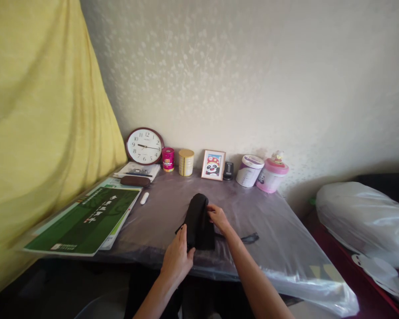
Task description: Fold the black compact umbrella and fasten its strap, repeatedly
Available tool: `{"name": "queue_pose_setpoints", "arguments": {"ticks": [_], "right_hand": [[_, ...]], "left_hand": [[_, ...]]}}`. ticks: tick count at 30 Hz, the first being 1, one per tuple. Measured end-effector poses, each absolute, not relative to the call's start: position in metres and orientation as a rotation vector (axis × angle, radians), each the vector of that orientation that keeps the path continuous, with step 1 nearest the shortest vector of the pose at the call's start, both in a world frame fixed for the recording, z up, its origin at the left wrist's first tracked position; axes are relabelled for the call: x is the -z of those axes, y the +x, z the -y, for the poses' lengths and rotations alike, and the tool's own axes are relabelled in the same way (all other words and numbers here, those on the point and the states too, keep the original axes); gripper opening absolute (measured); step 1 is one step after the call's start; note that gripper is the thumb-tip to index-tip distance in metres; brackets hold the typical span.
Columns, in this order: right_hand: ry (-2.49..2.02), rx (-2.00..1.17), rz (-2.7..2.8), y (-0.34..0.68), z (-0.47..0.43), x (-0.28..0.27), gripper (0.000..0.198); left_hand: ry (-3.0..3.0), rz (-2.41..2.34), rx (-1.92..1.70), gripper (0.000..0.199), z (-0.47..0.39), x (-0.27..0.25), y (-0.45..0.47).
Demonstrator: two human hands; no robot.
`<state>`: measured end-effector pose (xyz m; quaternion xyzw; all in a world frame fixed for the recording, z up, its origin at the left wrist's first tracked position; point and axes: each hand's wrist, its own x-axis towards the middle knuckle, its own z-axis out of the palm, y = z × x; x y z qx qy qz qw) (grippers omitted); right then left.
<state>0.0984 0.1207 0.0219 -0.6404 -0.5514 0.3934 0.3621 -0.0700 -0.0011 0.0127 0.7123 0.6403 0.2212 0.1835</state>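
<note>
A home, a lived-in room corner. Patterned wallpaper (239, 66) behind, a yellow curtain (36, 133) at the left. A plastic-covered bench (279, 230) lined with household bits: a wall clock (144, 145) propped upright, 2 small tins (177, 161), a framed cartoon panda picture (213, 165), 2 lidded tubs (262, 173), green booklets (86, 219). A filled plastic bag (365, 221) on the right.

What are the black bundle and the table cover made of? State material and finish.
Black bundle: likely soft fabric, matte; it folds and shows no shine where the left hand and right hand grip it. Table cover: looks like thin clear plastic sheet, glossy; it wrinkles, reflects light and hangs crumpled over the near edge.
</note>
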Motion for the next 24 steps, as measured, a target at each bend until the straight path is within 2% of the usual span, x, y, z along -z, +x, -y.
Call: {"name": "queue_pose_setpoints", "arguments": {"ticks": [9, 13, 20, 24], "right_hand": [[-1.61, -0.891, 1.55, 0.091, -0.115, -0.022, 0.04], [-1.56, -0.75, 1.639, 0.082, -0.108, -0.026, 0.041], [-1.361, -0.376, 2.091, 0.065, -0.09, -0.042, 0.056], [-1.267, -0.244, 2.261, 0.058, -0.084, -0.047, 0.045]], "left_hand": [[1.986, -1.8, -0.637, 0.066, -0.002, -0.011, -0.074], [1.98, -1.801, -0.696, 0.064, -0.006, -0.005, -0.078], [2.066, -1.752, -0.929, 0.059, -0.016, 0.018, -0.089], [2.081, -1.74, -0.953, 0.057, -0.021, 0.028, -0.095]]}}
